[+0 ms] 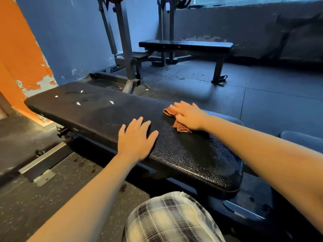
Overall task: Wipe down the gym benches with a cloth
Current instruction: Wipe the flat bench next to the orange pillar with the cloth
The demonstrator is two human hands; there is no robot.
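Observation:
A long black padded bench (97, 116) runs from the left wall toward me, its vinyl torn in a few white spots near the far end. My left hand (135, 138) lies flat on the near edge of the pad, fingers spread, holding nothing. My right hand (189, 115) presses a crumpled orange-brown cloth (180, 127) onto the pad near its far edge; the cloth shows only at the fingers and under the palm. A second black flat bench (187, 45) stands farther back on the floor.
Grey steel rack uprights (125, 41) stand behind the near bench. An orange wall (19, 49) with peeling paint is at left. A metal rail (43, 158) lies on the rubber floor below the bench. My plaid-clad knee (171, 219) is at the bottom.

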